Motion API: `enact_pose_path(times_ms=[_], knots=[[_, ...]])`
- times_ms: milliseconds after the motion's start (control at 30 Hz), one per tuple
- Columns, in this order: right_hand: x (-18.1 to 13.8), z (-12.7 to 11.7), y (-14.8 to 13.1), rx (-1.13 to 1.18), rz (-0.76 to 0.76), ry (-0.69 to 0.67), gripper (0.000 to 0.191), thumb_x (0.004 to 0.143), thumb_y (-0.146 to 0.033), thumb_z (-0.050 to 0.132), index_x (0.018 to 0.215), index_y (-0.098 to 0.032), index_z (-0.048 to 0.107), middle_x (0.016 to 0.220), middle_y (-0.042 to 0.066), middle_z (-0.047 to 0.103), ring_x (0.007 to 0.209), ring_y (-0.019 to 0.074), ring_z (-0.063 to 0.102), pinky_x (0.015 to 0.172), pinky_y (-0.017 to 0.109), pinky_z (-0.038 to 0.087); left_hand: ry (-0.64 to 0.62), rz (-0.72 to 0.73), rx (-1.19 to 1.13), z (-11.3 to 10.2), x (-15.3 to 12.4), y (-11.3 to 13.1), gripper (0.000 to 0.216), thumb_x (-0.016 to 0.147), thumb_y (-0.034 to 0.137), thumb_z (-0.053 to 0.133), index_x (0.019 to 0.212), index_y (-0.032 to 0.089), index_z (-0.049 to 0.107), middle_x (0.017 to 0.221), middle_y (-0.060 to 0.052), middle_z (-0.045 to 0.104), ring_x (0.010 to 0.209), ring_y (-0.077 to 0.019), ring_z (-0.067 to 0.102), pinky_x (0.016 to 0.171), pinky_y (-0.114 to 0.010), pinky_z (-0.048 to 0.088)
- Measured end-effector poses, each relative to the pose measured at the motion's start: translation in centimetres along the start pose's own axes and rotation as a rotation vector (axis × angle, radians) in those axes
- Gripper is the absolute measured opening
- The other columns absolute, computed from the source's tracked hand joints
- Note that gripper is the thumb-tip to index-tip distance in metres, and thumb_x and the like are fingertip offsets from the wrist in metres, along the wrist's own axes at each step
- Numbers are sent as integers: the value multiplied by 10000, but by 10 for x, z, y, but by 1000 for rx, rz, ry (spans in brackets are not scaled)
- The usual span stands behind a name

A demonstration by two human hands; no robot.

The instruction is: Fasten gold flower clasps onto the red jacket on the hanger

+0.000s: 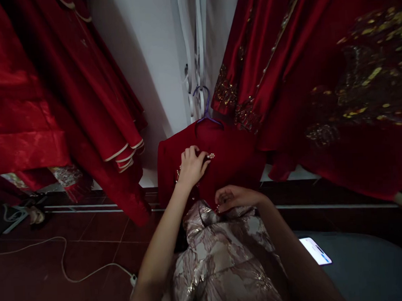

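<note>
A dark red garment point(235, 155) hangs in front of me on a blue hanger point(203, 107) against a white wall. My left hand point(191, 165) rests on its chest, fingers curled around a small pearl-like ornament point(210, 156) on the fabric. My right hand point(232, 197) is lower, at the garment's hem, fingers pinched together on a small piece I cannot make out. Below both hands lies pale patterned brocade fabric point(223, 261).
Red dresses point(60, 99) hang at the left. Red gowns with gold embroidery point(335, 85) hang at the right. A lit phone point(315, 250) lies on a grey surface point(372, 267). A white cable point(63, 261) runs across the dark tiled floor.
</note>
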State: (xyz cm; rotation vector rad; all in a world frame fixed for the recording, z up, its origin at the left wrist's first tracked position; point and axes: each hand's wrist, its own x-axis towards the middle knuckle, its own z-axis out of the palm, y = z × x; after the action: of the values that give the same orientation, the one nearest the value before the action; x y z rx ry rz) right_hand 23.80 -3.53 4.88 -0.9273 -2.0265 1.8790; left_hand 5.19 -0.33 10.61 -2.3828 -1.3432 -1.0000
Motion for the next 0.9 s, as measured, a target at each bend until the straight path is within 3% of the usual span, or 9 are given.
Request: enact_pose_path(times_ms=[167,367,567,767,900], knots=[[2,-2,5,1,-3,-8,338,632,-355,717,859,-136,594,850,44,656,789,145,610,731,277,443,-132,204,120,-1,26,-12,223,860,310,454,930,175,617,1107,-109,511,1050,-241,407,898,-415,298],[2,-1,4,-18,10,-14,351,634,-372,712,868,-139,591,861,52,661,802,147,610,742,283,438,-251,231,-51,-2,39,-25,206,831,356,512,851,204,650,1093,-49,591,1025,-209,435,892,-416,261],[0,1,-1,-40,5,7,380,634,-400,706,869,-135,568,857,49,646,804,148,599,740,283,431,-202,368,64,1,43,-21,184,848,252,473,868,169,637,895,-69,639,938,-198,490,937,-440,248],[-11,11,-22,-127,-34,66,422,664,-425,678,948,-148,535,892,45,612,828,135,570,751,279,433,-185,476,228,5,53,-24,159,817,215,491,812,160,641,696,-43,643,782,-178,572,1048,-505,145],[-18,12,-48,-212,-144,273,365,716,-445,626,942,-168,553,873,35,597,799,126,554,740,279,449,-151,531,323,2,53,-23,170,798,148,473,816,162,641,656,-27,638,732,-170,579,1088,-516,78]])
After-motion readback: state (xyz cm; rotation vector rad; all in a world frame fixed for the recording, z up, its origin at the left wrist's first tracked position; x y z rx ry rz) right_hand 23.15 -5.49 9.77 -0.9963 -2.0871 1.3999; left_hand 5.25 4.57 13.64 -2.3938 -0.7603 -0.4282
